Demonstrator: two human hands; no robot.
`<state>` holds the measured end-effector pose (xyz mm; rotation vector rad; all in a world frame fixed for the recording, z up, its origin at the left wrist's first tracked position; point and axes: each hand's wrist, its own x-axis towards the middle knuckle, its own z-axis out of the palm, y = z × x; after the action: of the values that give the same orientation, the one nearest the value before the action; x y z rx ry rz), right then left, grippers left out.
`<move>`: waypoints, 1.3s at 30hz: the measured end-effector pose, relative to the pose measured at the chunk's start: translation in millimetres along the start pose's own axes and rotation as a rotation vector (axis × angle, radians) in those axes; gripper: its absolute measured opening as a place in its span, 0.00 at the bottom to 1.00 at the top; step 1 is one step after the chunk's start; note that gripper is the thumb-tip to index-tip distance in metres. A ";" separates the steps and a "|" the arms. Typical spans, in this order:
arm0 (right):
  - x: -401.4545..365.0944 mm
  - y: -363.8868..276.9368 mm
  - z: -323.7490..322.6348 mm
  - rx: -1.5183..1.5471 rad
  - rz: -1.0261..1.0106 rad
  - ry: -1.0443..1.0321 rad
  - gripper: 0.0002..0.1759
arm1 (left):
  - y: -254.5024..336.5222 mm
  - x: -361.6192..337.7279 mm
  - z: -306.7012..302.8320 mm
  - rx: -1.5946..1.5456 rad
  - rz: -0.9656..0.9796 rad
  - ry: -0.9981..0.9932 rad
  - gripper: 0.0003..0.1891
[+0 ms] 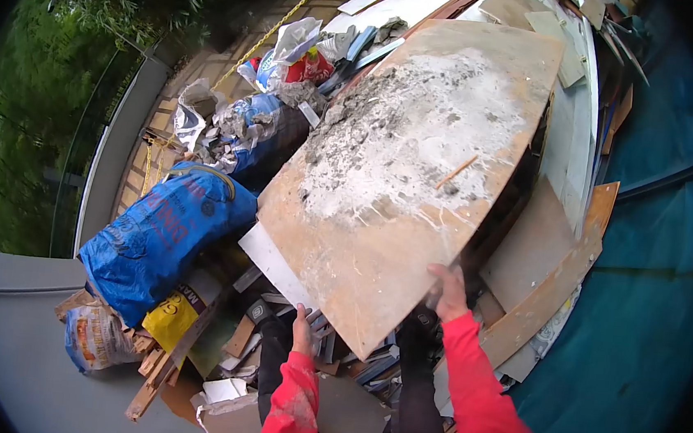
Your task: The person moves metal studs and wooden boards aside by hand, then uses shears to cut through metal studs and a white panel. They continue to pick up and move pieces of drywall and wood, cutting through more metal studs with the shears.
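Note:
A large tan board [342, 266] lies tilted across the middle, its upper face covered with white and grey cement-like dust and lumps [411, 140]. A thin wood sliver [456, 171] rests on it. My right hand [449, 291] grips the board's lower right edge, thumb on top and the other fingers mostly hidden beneath. At the board's lower left edge is my left hand [303, 332], thumb pointing up and the other fingers hidden; whether it holds the edge is unclear.
Blue sack [168, 234], yellow bag [181, 313] and rubble-filled bags [243, 125] stand left. Broken boards and wood scraps [155, 381] surround my legs. Loose panels [534, 241] lie right, beside a teal sheet [634, 324]. A grey wall [15, 328] and yellow chain [285, 21] are left.

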<state>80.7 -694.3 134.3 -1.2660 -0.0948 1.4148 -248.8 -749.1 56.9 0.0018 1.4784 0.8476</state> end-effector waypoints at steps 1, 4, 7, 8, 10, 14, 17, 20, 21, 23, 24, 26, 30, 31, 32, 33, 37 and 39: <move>-7.7 -3.4 -4.2 -0.007 0.023 0.024 0.24 | -4.5 17.4 -4.6 -0.071 -0.029 -0.017 0.41; -44.8 -16.5 -18.2 -0.038 0.023 0.077 0.26 | -10.6 76.2 -28.7 -0.318 -0.078 -0.157 0.46; -93.1 -27.3 -53.9 -0.080 0.049 0.388 0.29 | 28.4 97.8 -22.9 -0.531 0.016 -0.310 0.45; -106.3 -29.7 -78.6 -0.017 0.009 0.339 0.31 | 48.3 97.5 -11.4 -0.496 0.025 -0.312 0.43; -147.5 -47.4 -140.4 0.034 0.025 0.179 0.35 | 72.5 76.7 2.7 -0.427 0.031 -0.301 0.39; -185.8 -47.8 -186.8 -0.108 0.027 0.211 0.33 | -1.4 105.4 -44.2 -0.344 0.072 -0.144 0.29; -179.8 -20.4 -206.7 -0.006 -0.084 0.346 0.30 | 12.4 79.5 -38.7 -0.310 0.090 -0.105 0.30; -170.8 21.7 -253.7 -0.084 0.013 0.442 0.21 | 50.4 48.5 -25.5 -0.286 0.146 -0.159 0.30; -161.2 33.3 -253.4 -0.062 -0.001 0.445 0.19 | 58.0 44.7 -24.4 -0.193 0.254 -0.078 0.30; -142.1 40.5 -233.5 -0.025 -0.021 0.542 0.15 | 78.0 24.0 -13.6 -0.222 0.307 -0.120 0.31; -143.9 49.2 -227.7 -0.001 -0.026 0.604 0.14 | 89.7 11.6 -8.0 -0.188 0.311 -0.125 0.30; -125.4 91.5 -246.3 -0.228 -0.016 0.828 0.11 | 108.7 -14.0 -3.0 -0.208 0.228 -0.202 0.29; -102.7 123.0 -227.6 -0.323 -0.268 1.078 0.10 | 106.2 -36.5 -0.9 -0.120 0.468 -0.282 0.24; -105.7 121.0 -221.5 -0.307 -0.223 1.086 0.10 | 104.8 -39.4 -6.4 -0.097 0.497 -0.247 0.24; -106.5 116.9 -218.7 -0.289 -0.183 1.087 0.11 | 101.3 -36.9 -9.2 -0.081 0.532 -0.212 0.24; -107.5 113.4 -215.3 -0.275 -0.143 1.087 0.11 | 98.0 -31.7 -10.6 -0.085 0.505 -0.234 0.25; -128.1 86.0 -204.4 -0.341 -0.322 1.127 0.10 | 94.1 -24.7 -4.4 -0.096 0.399 -0.233 0.27; -144.5 59.2 -193.9 -0.362 -0.327 1.147 0.10 | 79.4 3.6 -18.4 -0.157 0.350 -0.245 0.27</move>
<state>140.0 -934.1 102.7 -2.0790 0.2266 0.2542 -304.2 -699.2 90.0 0.2455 1.1937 1.2007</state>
